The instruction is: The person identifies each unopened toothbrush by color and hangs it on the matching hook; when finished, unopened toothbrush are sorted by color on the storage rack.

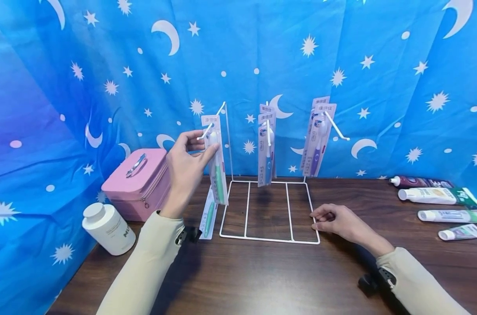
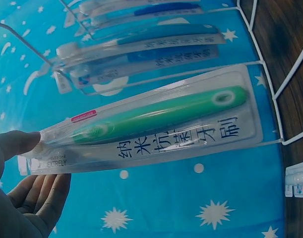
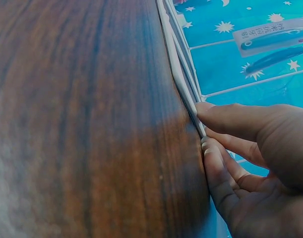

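Your left hand point(image 1: 187, 164) pinches the top of a green toothbrush pack point(image 1: 218, 164), thumb on one face and fingers on the other, right at the tip of the leftmost hook point(image 1: 211, 124) of the white wire rack point(image 1: 270, 238). The hook's end sits at the pack's hang hole; whether it has gone through I cannot tell. Your right hand point(image 1: 337, 221) rests on the surface with loosely bent fingertips against the rack's front right corner, steadying the base and holding nothing.

By the look of it, the hanging is well along: blue packs point(image 1: 267, 148) hang on the middle hook and purple packs point(image 1: 316, 140) on the right one. The green pack in your grip is not yet settled on its hook, and a second green pack point(image 1: 208, 216) lies flat on the surface just beside the rack's left edge, under your left wrist.

For room, the pink case point(image 1: 140, 181) stands near your left forearm with the white bottle point(image 1: 108, 227) in front of it, so that side is tight. The toothpaste tubes point(image 1: 439, 203) lie well apart at the far right edge. The front of the surface is open, and the curtain hangs just behind the rack.
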